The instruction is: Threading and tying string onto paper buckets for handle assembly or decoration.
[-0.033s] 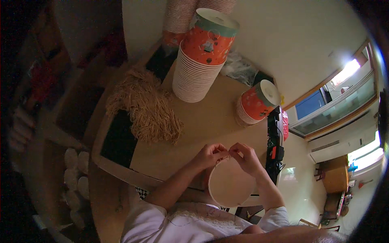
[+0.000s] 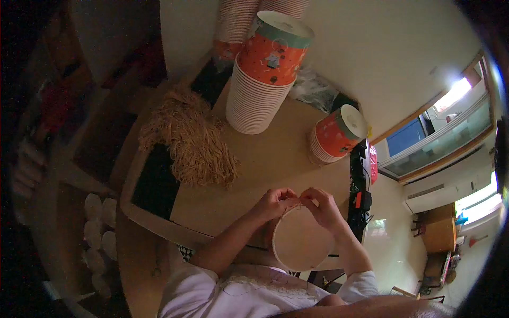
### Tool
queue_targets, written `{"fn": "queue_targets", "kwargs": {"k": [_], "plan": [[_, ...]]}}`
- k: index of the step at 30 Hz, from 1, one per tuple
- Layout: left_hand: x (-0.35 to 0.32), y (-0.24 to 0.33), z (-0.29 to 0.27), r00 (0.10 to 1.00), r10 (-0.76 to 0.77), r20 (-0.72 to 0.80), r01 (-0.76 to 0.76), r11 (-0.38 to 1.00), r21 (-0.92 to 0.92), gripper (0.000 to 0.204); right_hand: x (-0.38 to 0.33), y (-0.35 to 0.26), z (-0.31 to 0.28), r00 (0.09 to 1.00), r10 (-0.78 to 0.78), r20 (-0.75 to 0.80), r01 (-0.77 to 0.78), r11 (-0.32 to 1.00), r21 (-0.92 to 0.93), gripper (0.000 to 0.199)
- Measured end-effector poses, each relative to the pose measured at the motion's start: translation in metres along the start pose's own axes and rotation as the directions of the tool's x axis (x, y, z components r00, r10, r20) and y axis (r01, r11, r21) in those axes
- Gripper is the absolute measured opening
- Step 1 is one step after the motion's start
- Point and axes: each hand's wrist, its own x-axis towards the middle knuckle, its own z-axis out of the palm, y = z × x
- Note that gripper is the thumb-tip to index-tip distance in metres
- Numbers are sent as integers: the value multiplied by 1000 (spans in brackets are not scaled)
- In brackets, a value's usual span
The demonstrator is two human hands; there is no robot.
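A round paper bucket (image 2: 302, 238) leans against my body at the table's front edge, its pale round face toward me. At its far rim, my left hand (image 2: 279, 203) and my right hand (image 2: 318, 203) meet with fingertips pinched close together. What looks like a thin brown string (image 2: 298, 205) runs between the fingertips and the rim; its ends are hidden by the fingers. Beyond my left hand lies a loose heap of tan strings (image 2: 196, 146). A tall stack of nested paper buckets (image 2: 258, 90), orange and green on top, stands farther back.
A shorter stack of orange paper buckets (image 2: 334, 135) stands at the right of the table (image 2: 265, 164). Clear plastic wrapping (image 2: 313, 90) and more wrapped stacks (image 2: 231, 24) are at the back. A black device with cables (image 2: 361, 199) lies along the right edge.
Almost nothing differs. Both hands stay pinched at the bucket's rim, with only a slight shift of the fingers.
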Motion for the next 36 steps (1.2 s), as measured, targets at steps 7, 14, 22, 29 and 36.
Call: {"fn": "queue_targets", "kwargs": {"k": [7,14,22,29,36], "plan": [[-2,16,0,996,-89,11,90,992,-92,23,-7,-11,0,992,-10,-128,6,1000,-24,6],[-2,13,4,998,-63,-2,61,979,-192,20,-12,-18,4,970,-132,-206,96,980,-176,9],[-2,11,5,998,-52,-42,46,989,-137,15,-14,-22,11,917,-291,-275,179,913,-368,13],[-3,18,7,997,8,-73,-26,969,-244,15,-9,-11,11,965,-59,-256,32,994,-107,10],[2,7,4,997,38,-70,-53,973,-224,15,-8,-11,13,953,-99,-286,78,993,-85,5]]}}
